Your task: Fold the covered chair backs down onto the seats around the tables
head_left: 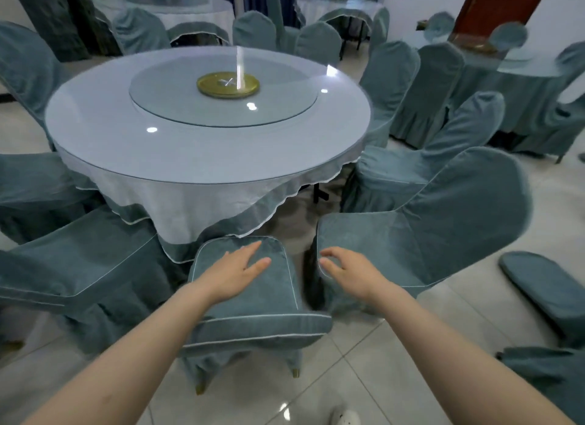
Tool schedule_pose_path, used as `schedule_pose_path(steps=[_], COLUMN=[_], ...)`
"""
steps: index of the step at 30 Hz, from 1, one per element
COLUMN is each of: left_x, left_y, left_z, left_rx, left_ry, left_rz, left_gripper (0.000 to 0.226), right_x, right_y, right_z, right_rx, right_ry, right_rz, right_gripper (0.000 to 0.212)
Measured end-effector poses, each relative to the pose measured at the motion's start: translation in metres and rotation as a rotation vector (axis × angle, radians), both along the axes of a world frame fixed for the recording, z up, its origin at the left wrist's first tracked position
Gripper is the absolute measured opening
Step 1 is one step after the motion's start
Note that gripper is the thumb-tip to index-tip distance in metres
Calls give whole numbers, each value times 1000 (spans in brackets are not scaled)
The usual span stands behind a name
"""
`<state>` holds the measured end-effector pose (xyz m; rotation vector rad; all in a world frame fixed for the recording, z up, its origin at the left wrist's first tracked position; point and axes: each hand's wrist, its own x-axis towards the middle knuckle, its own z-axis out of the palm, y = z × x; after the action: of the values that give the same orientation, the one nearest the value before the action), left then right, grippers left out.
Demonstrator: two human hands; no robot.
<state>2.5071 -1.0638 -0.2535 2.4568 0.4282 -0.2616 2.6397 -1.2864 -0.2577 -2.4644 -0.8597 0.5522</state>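
Note:
Right in front of me stands a teal-covered chair (pixel 253 301) whose back lies folded flat onto its seat. My left hand (pixel 235 268) rests on that folded back with its fingers straight. My right hand (pixel 343 268) hovers to the right, over the seat corner of the neighbouring chair (pixel 443 222), fingers loosely curled and holding nothing. That neighbouring chair's back stands upright and leans to the right. Another chair (pixel 79 266) on the left lies folded flat.
A round table (pixel 104 139) with a white cloth and a glass turntable (pixel 177 92) stands ahead. More covered chairs ring it, several with upright backs (pixel 468 130). Further tables stand behind. Tiled floor lies below, with a folded chair (pixel 544 291) at the right edge.

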Motion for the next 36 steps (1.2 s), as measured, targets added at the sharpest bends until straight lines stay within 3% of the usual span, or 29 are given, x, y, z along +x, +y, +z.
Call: schedule_pose_path(steps=[14, 24, 31, 36], left_x=[240, 415, 556, 611], left_y=[-128, -188, -214, -242], left_z=[32, 29, 24, 27], left_rx=[-104, -117, -123, -141], left_ry=[-152, -174, -162, -183], left_rz=[141, 122, 164, 188], left_gripper=[69, 69, 69, 65], right_x=[257, 435, 571, 643], right_y=[-143, -207, -236, -257], right_z=[28, 39, 53, 51], right_rx=[-49, -130, -233, -343], right_ry=[-105, -156, -257, -284], right_rz=[-7, 1, 93, 214], right_gripper=[46, 43, 45, 44])
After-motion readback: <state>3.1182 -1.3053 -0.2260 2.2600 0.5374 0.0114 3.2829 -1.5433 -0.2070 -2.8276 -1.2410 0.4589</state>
